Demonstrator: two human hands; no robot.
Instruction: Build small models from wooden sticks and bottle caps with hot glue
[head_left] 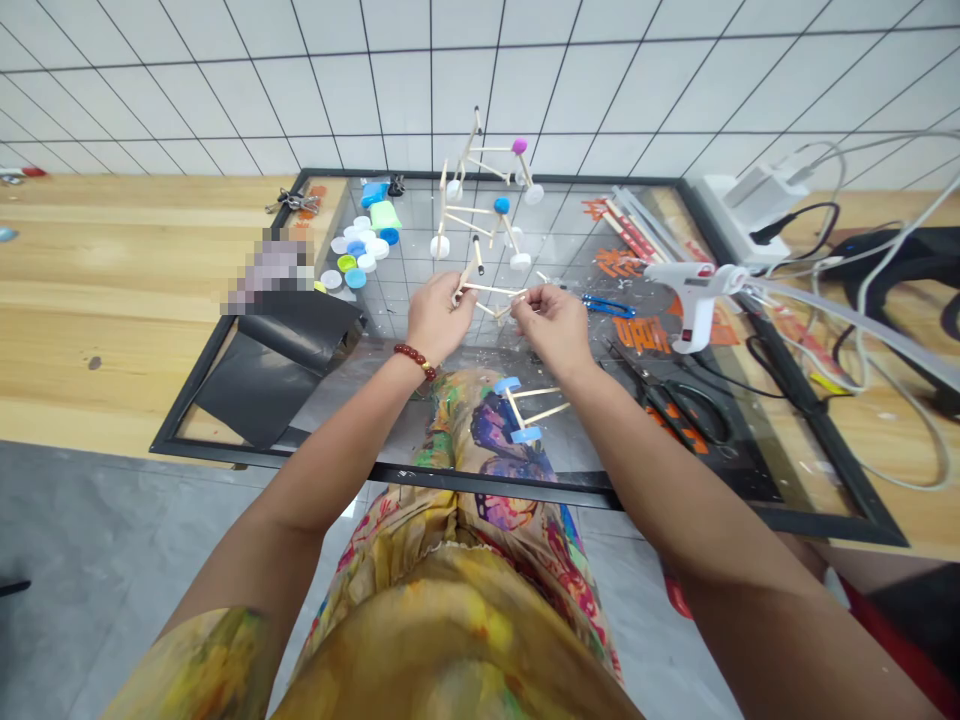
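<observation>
- Two bare hands work over the glass [334, 408]: the left hand [441, 315] pinches one end of a stick frame [491, 290], the right hand [553, 325] pinches near the other.
- Beyond the frame stand two wheeled models [470, 210].
- Caps [365, 245] lie to the left; glue gun [696, 300] and scissors [675, 400] to the right.
- Nearer the person, a blue-wheeled piece [513, 408] lies by the right forearm.

white-tiled wall [390, 80] behind pale wooden table [97, 320], grey floor [97, 560] below
</observation>
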